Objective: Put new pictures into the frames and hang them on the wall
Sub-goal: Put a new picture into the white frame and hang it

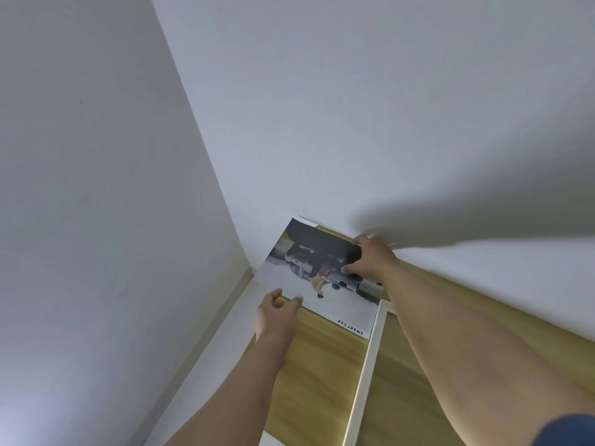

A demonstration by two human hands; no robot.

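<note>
"SMART CAB" poster (pixel 325 278) between both hands

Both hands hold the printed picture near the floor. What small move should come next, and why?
Probably draw the picture slightly back and lay it flat along the white frame bar. The left hand pinches its near edge, the right hand grips its far side, and its far corner seems to press against the wall.
</note>
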